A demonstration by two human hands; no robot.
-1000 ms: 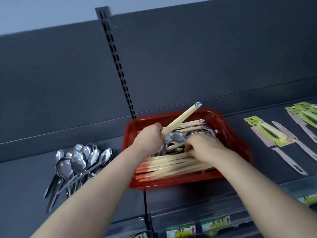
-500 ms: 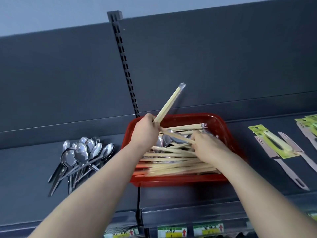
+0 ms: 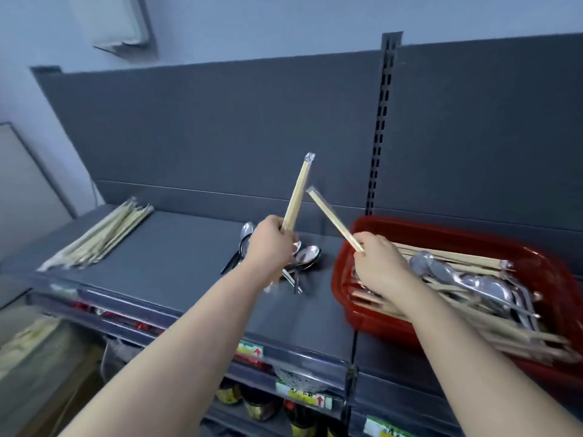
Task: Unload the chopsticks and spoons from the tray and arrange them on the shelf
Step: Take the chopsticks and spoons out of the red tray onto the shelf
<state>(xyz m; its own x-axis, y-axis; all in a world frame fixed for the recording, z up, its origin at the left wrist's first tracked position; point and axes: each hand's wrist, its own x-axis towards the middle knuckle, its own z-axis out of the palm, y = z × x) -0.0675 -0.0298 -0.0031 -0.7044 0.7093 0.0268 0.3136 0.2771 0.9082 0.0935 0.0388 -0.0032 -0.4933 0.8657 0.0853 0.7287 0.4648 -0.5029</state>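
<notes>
In the head view, the red tray [image 3: 372, 313] stood on the grey shelf [image 3: 176, 266], with tray chopsticks [image 3: 457, 260] and tray spoons [image 3: 473, 279] lying mixed inside it. The person's left hand [image 3: 271, 244], left of the tray and above the shelf, was closed in a fist around a first wrapped pair [image 3: 298, 193], which pointed upward. The right hand [image 3: 378, 263], over the tray's left end, pinched a second wrapped pair [image 3: 331, 216], tilted up toward the left. Just left of the tray, partly hidden behind the left hand, a heap of spoons [image 3: 307, 257] lay on the shelf. Far left of the tray lay a pile of chopsticks [image 3: 104, 238].
</notes>
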